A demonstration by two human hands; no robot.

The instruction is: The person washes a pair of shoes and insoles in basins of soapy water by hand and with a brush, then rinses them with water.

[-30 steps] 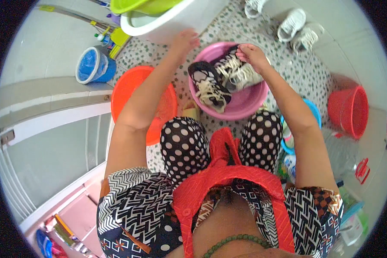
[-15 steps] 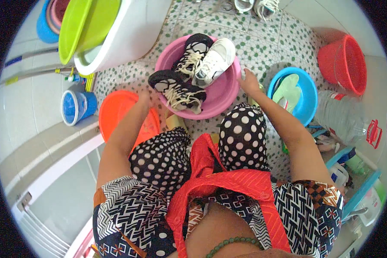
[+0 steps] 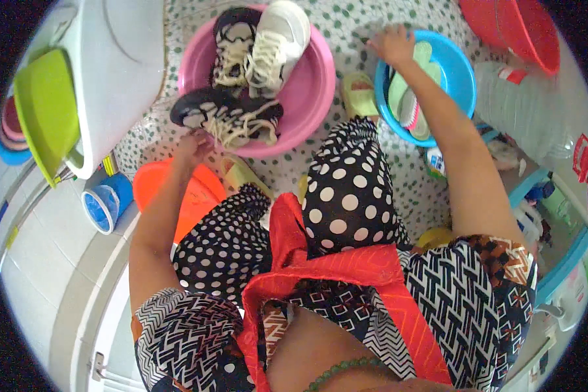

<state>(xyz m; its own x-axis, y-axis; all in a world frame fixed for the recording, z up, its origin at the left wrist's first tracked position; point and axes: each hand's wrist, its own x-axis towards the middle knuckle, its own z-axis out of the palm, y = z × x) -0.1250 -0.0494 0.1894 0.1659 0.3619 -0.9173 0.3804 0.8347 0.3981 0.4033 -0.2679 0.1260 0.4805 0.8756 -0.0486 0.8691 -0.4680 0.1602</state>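
Observation:
A pink basin (image 3: 307, 124) sits on the floor in front of me. In it lie two black shoes (image 3: 228, 116) with cream laces and one white shoe (image 3: 279, 49). My left hand (image 3: 195, 146) is beside the basin's near left rim, just under the nearest black shoe; its fingers look loosely apart with nothing in them. Over the far left rim of a blue basin (image 3: 460, 85) is my right hand (image 3: 393, 46), fingers spread and holding nothing. That basin contains pale green slipper-shaped pieces (image 3: 419, 72) and a brush (image 3: 408, 110) with a pink edge.
An orange-red basin (image 3: 151, 184) stands by my left forearm, with a small blue bin (image 3: 108, 199) beyond it. A red bucket (image 3: 509, 32), a large clear bottle (image 3: 522, 108) and a blue-edged shelf (image 3: 555, 274) line the right side. A white tub (image 3: 121, 59) is far left.
My right hand has left the pink basin's rim and moved right to the blue basin. My left hand has shifted slightly left and nearer. The whole view has swung.

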